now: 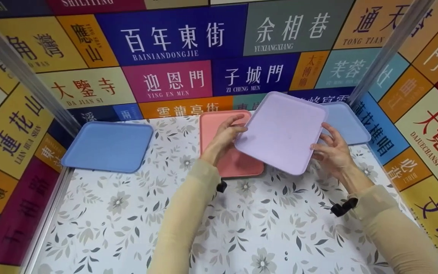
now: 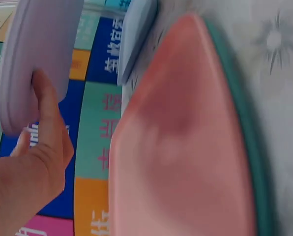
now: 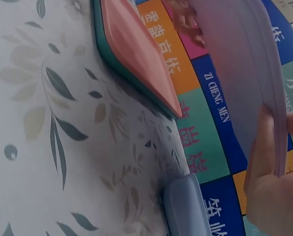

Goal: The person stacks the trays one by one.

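A light purple tray [image 1: 283, 133] is held up off the table, tilted, between both hands. My left hand [image 1: 224, 139] grips its left edge, and my right hand [image 1: 333, 152] grips the right edge; in the right wrist view thumb and fingers lie on both sides of the rim. Below and left of it, a pink tray [image 1: 238, 165] lies on the table, partly covered in the head view. A green tray [image 2: 257, 162] shows under the pink one in the left wrist view.
One blue tray [image 1: 108, 146] lies at the table's back left. A lighter blue tray [image 1: 350, 123] lies at the back right, partly behind the purple one. Walls with printed signs [image 1: 169, 34] enclose the flower-patterned table [image 1: 158, 190] at the back and sides.
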Available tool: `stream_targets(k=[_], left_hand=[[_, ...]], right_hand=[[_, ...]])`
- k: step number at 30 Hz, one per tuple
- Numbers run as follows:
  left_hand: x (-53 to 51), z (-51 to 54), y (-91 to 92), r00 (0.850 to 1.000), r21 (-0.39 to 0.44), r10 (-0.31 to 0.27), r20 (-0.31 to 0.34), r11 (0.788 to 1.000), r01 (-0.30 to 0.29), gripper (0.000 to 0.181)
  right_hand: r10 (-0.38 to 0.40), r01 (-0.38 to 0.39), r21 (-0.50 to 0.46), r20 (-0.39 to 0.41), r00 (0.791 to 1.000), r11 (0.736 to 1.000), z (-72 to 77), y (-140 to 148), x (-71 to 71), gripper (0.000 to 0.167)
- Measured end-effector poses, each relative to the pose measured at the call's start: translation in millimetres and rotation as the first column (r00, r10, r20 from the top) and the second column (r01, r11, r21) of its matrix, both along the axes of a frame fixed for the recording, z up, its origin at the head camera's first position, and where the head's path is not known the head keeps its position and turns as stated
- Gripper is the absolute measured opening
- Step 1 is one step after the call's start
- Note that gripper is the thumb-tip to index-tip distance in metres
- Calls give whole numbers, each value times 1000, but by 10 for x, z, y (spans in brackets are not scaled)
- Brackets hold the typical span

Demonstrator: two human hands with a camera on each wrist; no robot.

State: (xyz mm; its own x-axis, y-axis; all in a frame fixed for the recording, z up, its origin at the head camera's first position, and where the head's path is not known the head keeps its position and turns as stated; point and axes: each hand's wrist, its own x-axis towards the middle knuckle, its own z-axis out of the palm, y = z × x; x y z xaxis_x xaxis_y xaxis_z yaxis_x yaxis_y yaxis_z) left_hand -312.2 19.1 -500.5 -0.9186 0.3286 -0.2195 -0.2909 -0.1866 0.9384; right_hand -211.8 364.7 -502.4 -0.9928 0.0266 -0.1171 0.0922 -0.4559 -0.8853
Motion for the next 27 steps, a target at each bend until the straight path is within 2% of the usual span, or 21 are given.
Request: stream_targets(k=[2,6,9,13,18,27], left_hand=[[-29,16,-82,997,-36,-75,-1,997,75,69],[-63,36,-213,981,-85,-194,-12,978,192,75],[-74,47,-287,966,-112,-256,-23,961,252,77],[-80,47,-361,951,-130,-309,-24,944,303,79],[-70,41,-416,946,-141,-324,-29,938,317,82],[-66,9,-486,959,-182,-278,-52,947,264,86]], right_hand=[[45,-45,35,-24,999,998,-1,14,-16,85],[136,-132,68,-61,989,989,-2,34,-62,84],[186,-179,101,-66,980,979,-5,46,-101,84],[236,-226,144,-55,970,963,-7,58,-135,85],[271,-261,158,-44,962,952,-24,57,-181,86],[289,-279,175,-34,957,944,-57,-17,-338,90]])
